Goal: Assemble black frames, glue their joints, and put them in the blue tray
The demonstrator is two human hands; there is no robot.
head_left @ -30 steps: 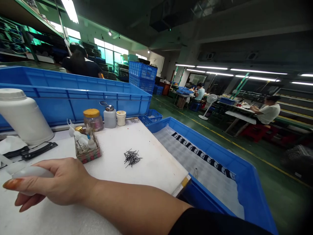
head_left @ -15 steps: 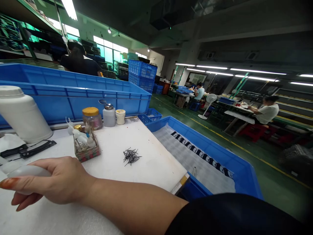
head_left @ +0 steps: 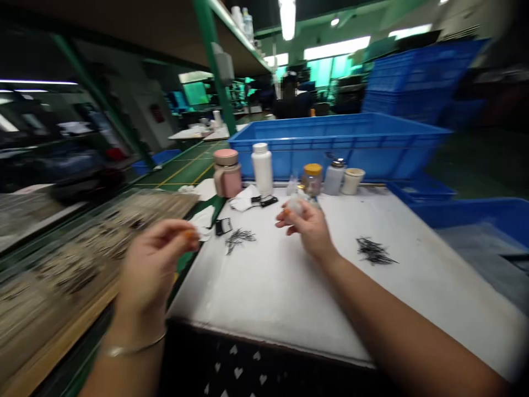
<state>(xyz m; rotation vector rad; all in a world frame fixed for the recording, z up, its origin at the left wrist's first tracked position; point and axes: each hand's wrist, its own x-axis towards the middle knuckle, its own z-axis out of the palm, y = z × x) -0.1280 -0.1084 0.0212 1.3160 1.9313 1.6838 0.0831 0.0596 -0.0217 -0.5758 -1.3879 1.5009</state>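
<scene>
My right hand is closed around a small translucent squeeze bottle, held above the white tabletop. My left hand hovers off the table's left edge, thumb and fingers pinched together. Whatever is in that pinch is too blurred to make out. One pile of thin black strips lies between the hands, and another pile of black strips lies to the right of my right hand. Near the left edge sits a small black-and-white piece.
Along the back stand a pink-lidded mug, a white bottle, a yellow-lidded jar, a pump bottle and a cream cup. Behind them is a blue crate. Trays of parts lie at left. A person sits beyond.
The view has swung left, bringing my left hand, the mug and the left trays into sight. My right hand still holds the squeeze bottle.
</scene>
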